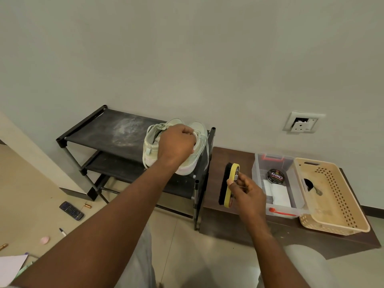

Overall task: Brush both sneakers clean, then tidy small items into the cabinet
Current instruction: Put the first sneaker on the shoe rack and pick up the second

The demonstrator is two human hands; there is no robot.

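Two pale mint sneakers (152,142) stand side by side at the right end of the black shoe rack's top shelf (108,132). My left hand (176,142) reaches over them and grips their collars, hiding much of the openings. My right hand (246,192) holds a yellow-backed shoe brush (226,183) with black bristles facing left, above the low brown cabinet (226,156). The shelf carries a whitish dust patch (124,127).
On the cabinet sit a clear plastic box (276,183) with a polish tin (277,175) and white cloth, and a beige perforated basket (332,196). On the floor at left lie a remote (71,210), a battery (87,205), a marker (62,232), a pink disc (44,239) and paper (10,267).
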